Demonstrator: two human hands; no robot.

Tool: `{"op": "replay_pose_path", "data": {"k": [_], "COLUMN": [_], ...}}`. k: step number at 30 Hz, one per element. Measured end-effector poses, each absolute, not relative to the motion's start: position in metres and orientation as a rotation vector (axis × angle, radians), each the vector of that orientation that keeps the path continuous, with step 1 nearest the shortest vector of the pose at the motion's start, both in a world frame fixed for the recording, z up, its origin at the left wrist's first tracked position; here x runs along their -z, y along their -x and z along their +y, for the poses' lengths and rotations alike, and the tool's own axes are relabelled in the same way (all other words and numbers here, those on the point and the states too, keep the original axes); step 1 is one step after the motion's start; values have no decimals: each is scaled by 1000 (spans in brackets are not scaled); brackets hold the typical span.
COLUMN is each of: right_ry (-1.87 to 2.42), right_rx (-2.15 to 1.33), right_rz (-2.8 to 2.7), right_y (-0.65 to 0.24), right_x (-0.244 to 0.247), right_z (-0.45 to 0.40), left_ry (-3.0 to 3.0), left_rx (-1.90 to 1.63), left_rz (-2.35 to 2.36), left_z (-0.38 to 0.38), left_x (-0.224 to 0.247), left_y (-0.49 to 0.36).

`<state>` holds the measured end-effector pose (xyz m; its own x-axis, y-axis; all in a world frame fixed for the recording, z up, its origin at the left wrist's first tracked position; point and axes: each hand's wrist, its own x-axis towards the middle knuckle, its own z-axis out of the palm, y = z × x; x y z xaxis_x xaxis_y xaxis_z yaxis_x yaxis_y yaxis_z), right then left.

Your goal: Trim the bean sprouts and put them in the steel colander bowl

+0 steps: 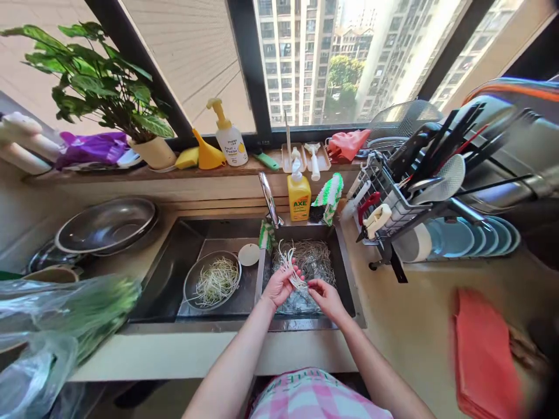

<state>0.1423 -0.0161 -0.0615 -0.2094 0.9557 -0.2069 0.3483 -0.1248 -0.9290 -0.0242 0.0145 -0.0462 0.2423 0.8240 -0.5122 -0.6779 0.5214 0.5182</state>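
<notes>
Over the right sink basin (347, 279), my left hand (282, 285) holds a small bunch of pale sprouts (287, 256), palm up with the fingers curled round them. Close on its right, my right hand (323, 295) has its thumb and fingertips pinched at the lower ends of the sprouts; what exactly it grips is too small to tell. Below the hands, a mass of thin brownish strands (317, 256) lies in the basin with water or clear plastic. In the left basin, a round metal colander (187, 291) holds a pile of sprouts (216, 282).
A faucet (268, 198) and yellow soap bottle (299, 199) stand behind the sink. Bagged greens (100, 302) lie at the left, beside pans (107, 224). A utensil rack (393, 198) and red cloth-like item (484, 349) are on the right.
</notes>
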Motion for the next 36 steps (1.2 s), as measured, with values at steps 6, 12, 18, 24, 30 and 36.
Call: {"op": "replay_pose_path", "data": {"k": [6, 12, 18, 24, 30, 36], "right_ry": [1894, 1599, 1346, 1243, 1480, 1224], "right_rx": [-796, -692, -738, -706, -841, -1235], "right_rz": [-1798, -1721, -2069, -2202, -1725, -1828], "right_y": [-142, -150, -157, -156, -144, -143], "right_x": [29, -3, -16, -11, -1, -3], "right_z": [-23, -18, 6, 18, 35, 45], "left_ry": [-275, -538, -685, -701, -713, -886], "left_rx": [-864, -689, -604, -653, -680, -644], "left_rz": [932, 812, 788, 908, 985, 1014], "left_z": [15, -2, -9, -7, -1, 0], "left_x": [57, 14, -8, -2, -5, -8], "left_y": [42, 54, 51, 45, 41, 43]}}
